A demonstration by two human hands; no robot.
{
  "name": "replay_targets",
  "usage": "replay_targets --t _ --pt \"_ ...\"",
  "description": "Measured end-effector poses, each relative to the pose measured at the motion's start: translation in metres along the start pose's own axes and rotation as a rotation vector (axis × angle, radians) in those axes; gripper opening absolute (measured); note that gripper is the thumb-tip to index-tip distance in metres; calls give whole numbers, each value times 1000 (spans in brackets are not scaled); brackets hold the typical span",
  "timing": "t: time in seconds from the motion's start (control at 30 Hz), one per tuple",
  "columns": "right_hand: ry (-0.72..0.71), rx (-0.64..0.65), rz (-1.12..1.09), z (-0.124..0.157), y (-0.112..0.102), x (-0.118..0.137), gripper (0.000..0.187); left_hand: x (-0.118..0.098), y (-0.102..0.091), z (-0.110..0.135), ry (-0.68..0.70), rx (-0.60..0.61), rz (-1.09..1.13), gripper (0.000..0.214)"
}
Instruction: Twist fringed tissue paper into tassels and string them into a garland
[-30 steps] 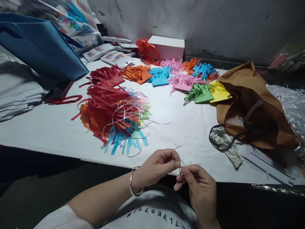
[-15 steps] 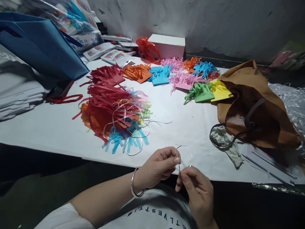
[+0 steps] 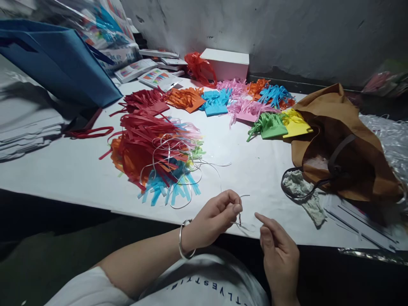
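Heap of red, orange and blue fringed paper tassels is lying left of centre on the white-covered table, row of multicoloured fringed paper cards sitting behind it, white rectangular box standing behind that. Blue fabric tote bag is leaning at far left; brown cloth bag is lying at right, crumpled grey rag just before it. Left hand, thin silver ribbon in it, and right hand are hovering at the near edge.

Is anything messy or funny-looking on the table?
Yes. The middle fringe pile is a jumble, colours mixed and silvery string looped through it, unlike the sorted stacks behind. A crumpled rag lies by the brown bag.
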State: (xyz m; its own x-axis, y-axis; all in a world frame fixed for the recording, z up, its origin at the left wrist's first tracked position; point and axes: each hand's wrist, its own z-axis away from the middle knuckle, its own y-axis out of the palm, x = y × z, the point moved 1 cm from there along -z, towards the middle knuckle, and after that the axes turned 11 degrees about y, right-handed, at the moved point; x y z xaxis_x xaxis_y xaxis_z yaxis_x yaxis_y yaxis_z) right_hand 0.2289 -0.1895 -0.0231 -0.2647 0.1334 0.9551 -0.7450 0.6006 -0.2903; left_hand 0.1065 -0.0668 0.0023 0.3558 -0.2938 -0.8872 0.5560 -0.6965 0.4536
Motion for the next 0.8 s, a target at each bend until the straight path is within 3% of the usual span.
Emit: replay_targets --t 0.07,0.13,0.27,0.37,0.47,0.67,0.8 --pt "-102 -2 31 -5 -1 12 13 -2 3 0 37 54 -170 31" --pt "-111 73 2 -10 0 22 5 -5 5 -1 48 100 -253 32" --pt "71 142 -275 -21 -1 26 12 -16 2 -5 -138 135 -142 32" --pt "172 182 -516 -30 -6 27 13 -26 -1 -11 -289 221 -180 38" --pt "182 219 -594 -36 -7 33 11 -28 2 -15 -306 347 -213 41" --pt "127 219 -602 -35 0 38 7 -19 13 -22 12 314 -460 23" --pt "26 75 -654 -40 -13 37 5 -24 -2 -32 358 363 -897 20"
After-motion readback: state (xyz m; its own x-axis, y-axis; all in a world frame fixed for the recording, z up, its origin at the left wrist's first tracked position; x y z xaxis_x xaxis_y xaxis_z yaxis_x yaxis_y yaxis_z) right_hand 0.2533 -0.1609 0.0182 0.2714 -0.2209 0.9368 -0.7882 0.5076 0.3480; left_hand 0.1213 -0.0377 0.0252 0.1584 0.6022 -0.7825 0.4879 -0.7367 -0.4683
